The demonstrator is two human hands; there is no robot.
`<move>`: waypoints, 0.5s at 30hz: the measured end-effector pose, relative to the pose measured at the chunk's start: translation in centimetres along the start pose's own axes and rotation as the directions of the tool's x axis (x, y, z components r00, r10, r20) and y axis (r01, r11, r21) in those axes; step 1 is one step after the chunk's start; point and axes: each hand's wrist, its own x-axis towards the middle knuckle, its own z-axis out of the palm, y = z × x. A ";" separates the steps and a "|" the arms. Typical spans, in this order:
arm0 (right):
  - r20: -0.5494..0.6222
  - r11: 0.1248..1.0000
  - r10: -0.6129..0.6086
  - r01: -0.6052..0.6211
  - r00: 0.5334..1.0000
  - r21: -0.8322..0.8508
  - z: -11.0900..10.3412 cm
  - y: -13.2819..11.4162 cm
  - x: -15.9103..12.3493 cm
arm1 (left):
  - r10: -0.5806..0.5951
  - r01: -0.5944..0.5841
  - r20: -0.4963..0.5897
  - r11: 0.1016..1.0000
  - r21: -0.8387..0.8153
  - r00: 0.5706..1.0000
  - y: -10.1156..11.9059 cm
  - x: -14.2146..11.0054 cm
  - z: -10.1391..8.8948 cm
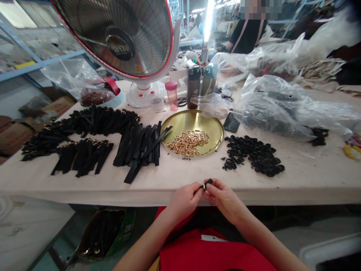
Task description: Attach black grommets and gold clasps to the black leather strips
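Observation:
At the table's front edge, my left hand (pixel 184 197) and my right hand (pixel 224 197) meet, both closed on a short black strap (pixel 209 181). A small gold metal buckle (pixel 204 185) sits on the strap between my fingertips. My fingers partly cover both pieces. Beyond them, a round gold tray (pixel 197 116) holds a heap of small gold metal pieces (pixel 190 143). Loose black strips (pixel 138 145) lie left of the tray, one end overlapping its rim. Small black loop-like pieces (pixel 254 154) are piled to its right.
Black straps with gold fittings (pixel 84 156) lie in bunches at the left. Behind stand a fan (pixel 121 41), a pink cup (pixel 171 96) and a dark bottle (pixel 194 88). Plastic bags (pixel 273 105) cover the right rear. A person (pixel 245 34) is in the background.

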 end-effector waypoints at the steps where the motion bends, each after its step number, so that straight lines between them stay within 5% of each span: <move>1: 0.004 0.999 -0.039 0.039 0.999 -0.028 0.1 0.2 -0.1 | -0.006 0.006 -0.005 1.000 -0.006 1.000 0.1 0.2 0.1; 5: -0.028 0.989 -0.145 0.144 0.989 -0.025 0.4 0.6 -0.3 | -0.031 0.028 -0.047 0.997 -0.070 0.998 0.2 0.3 0.4; 10: -0.145 0.986 -0.044 0.067 0.988 0.156 0.1 0.7 -0.2 | -0.084 0.084 -0.034 0.996 -0.020 0.996 0.2 -0.2 0.4; 15: -0.051 0.979 -0.180 0.174 0.982 -0.102 -0.4 1.0 -0.3 | -0.058 0.051 -0.053 0.991 -0.128 0.997 0.0 0.0 0.7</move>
